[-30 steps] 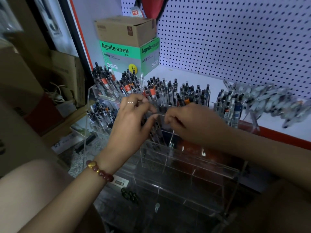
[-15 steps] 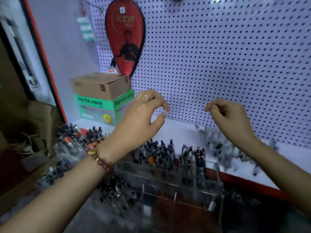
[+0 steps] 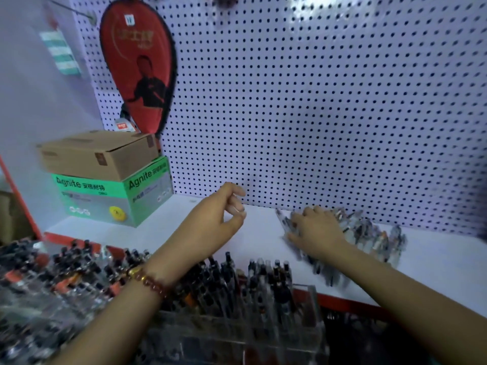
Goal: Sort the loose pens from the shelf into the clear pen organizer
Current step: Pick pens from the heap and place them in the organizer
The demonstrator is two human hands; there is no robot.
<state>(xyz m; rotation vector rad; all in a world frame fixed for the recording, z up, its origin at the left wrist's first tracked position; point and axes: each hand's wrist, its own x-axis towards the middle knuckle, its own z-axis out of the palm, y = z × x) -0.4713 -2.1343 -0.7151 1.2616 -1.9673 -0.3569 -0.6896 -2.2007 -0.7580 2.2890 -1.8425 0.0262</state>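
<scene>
White pegboard (image 3: 316,101) fills the background, with a white shelf (image 3: 258,238) running along its foot. Below the shelf's red front edge stands the clear pen organizer (image 3: 313,304), and its back compartments are already packed with upright stored pens (image 3: 229,275); more pens crowd the compartments to the left, though blur makes them hard to separate. At the left end of the shelf a brown cardboard box (image 3: 97,154) sits on a green box (image 3: 116,198), and a red racket case (image 3: 139,69) hangs on the pegboard above them.

On the right part of the shelf lies the heap of loose pens (image 3: 369,235), against the pegboard and well apart from the boxes. The right hand (image 3: 316,233) rests palm-down on the near left side of that heap, fingers reaching in among the pens; motion blur hides whether they have closed on one. The left hand (image 3: 213,222) hovers over bare shelf between the boxes and the heap, fingers loosely curled toward the thumb and holding nothing, a beaded bracelet (image 3: 150,281) on its wrist.

Judging by the full compartments, much of the sorting looks done, but a sizeable heap remains, so the task is probably past halfway rather than near its end.
</scene>
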